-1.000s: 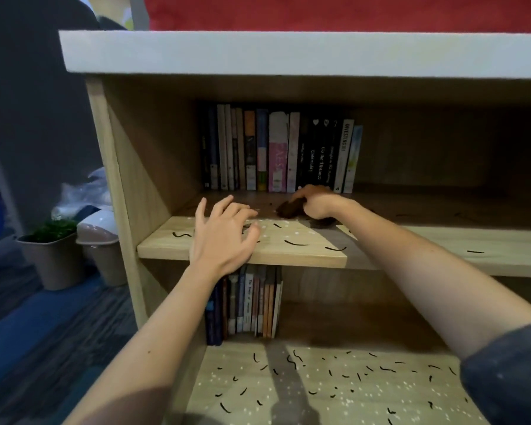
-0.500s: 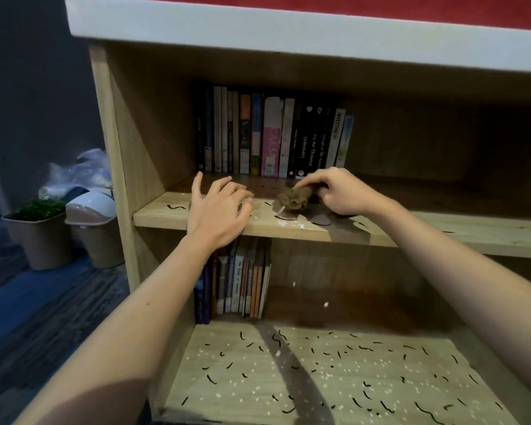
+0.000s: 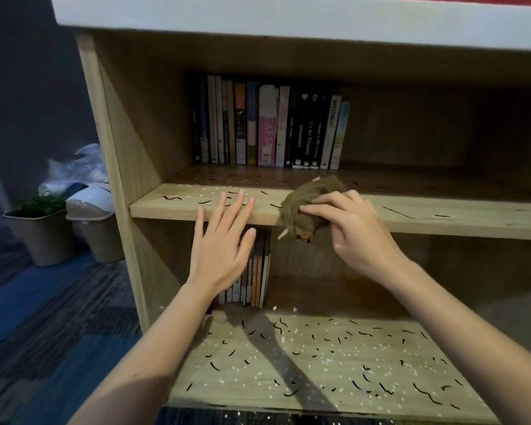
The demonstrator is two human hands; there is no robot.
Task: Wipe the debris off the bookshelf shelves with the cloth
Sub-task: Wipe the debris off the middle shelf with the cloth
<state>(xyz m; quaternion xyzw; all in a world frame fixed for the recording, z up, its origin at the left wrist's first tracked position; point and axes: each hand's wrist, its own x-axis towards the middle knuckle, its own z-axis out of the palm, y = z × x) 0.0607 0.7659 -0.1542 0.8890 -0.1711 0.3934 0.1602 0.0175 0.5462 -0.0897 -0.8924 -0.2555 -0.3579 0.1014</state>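
**A carpeted indoor room with a bookshelf, home or office**

A wooden bookshelf [image 3: 114, 124] with a white top board [image 3: 288, 16] fills most of the view. At the far back of its upper shelf [image 3: 460, 217] stands a row of paperbacks [image 3: 270, 127], spines out, one reading "Investing 101". A shorter row of books [image 3: 255, 271] stands on the level below. To the left, on the floor by a plain grey wall [image 3: 28, 72], sit a potted green plant [image 3: 39, 231] and, just beside it, a swing-lid waste bin [image 3: 94, 222], with crumpled clear plastic bags [image 3: 80, 167] behind them. The floor is carpet [image 3: 43, 332] in blue and grey bands. Whether this is a home or an office cannot be told.
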